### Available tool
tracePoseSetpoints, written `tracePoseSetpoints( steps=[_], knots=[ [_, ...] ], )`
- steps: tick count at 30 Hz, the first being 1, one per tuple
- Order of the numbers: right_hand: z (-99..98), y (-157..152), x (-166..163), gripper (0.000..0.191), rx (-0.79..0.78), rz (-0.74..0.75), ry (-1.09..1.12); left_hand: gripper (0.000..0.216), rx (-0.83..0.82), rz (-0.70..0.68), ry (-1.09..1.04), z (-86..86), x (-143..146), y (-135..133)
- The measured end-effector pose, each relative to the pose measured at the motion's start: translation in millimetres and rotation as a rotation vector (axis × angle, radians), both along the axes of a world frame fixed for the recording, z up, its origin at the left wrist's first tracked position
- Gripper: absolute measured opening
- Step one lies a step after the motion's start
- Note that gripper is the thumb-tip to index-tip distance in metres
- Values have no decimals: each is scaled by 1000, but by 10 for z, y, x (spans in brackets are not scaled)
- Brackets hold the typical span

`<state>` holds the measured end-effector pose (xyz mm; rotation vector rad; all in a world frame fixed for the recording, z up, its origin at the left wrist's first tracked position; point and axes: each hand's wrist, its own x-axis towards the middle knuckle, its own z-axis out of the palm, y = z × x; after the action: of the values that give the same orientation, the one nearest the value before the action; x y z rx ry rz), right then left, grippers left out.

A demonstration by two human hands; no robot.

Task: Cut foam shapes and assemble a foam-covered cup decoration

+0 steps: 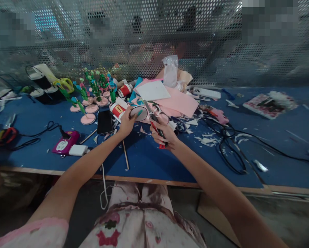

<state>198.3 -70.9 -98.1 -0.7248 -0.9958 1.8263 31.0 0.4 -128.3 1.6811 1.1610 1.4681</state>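
My left hand (126, 121) is closed round a white roll with a red label (119, 109), whose round end (138, 113) faces me. My right hand (163, 133) grips red-handled scissors (154, 121), blades pointing up toward the roll's end. Both hands hover over the blue table (144, 155), just in front of a pile of pink sheets (178, 101) and a white sheet (153, 90).
Left of the hands lie a black phone (104, 121), a magenta device (65, 142), a white charger (78, 150) and small green-stemmed paper flowers on pink discs (88, 103). Black cables (229, 144) and paper scraps (206, 139) lie to the right. A perforated metal screen (154, 41) stands behind.
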Motion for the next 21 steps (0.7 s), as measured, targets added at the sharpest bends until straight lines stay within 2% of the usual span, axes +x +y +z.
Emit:
tracePoseSetpoints(
  steps=[4,7,10,13,16,21],
  knots=[
    [-32,4,-14,39,-5,11,-23,34,-159,-137,-174,-26,34,3],
    [-31,9,-15,33,-18,4,-37,41,-210,-75,-216,-40,41,29],
    [2,-3,-15,33,-7,-14,-30,30,-168,13,-154,-51,15,68],
    [53,-37,-24,42,45,-25,-27,17,-77,35,-39,-72,-21,93],
    [87,-71,-41,51,67,1,-52,15,-13,39,18,-109,-39,104],
    [77,-91,-59,54,90,41,-59,12,41,39,52,-138,-44,114]
  ],
)
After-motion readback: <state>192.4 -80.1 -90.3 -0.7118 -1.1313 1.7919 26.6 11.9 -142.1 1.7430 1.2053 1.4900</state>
